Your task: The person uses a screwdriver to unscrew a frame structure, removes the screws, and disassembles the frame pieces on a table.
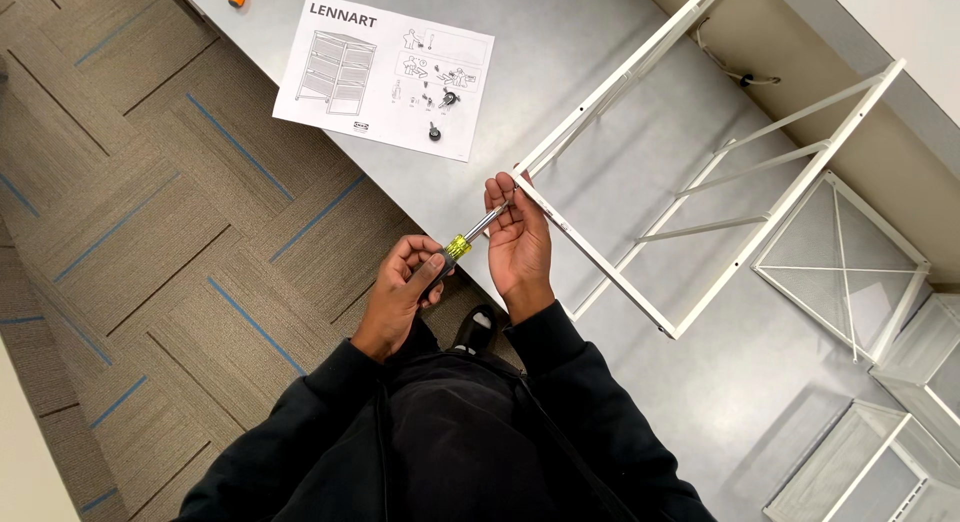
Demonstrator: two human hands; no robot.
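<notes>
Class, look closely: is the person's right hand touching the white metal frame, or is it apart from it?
Touching. The head view shows the right hand with fingertips on the corner of the white metal frame, steadying the screwdriver shaft there.

office | patterned carpet tiles | long grey table | white wall

Left hand: raised before the torso, fingers curled shut in a fist-like grip, knuckles turned up toward the camera, wrist slightly bent. Right hand: set just ahead of the left and close beside it, palm facing left, fingers extended upward with tips pinched together. Both forearms: in dark sleeves, elbows bent, converging from the shoulders.
</notes>
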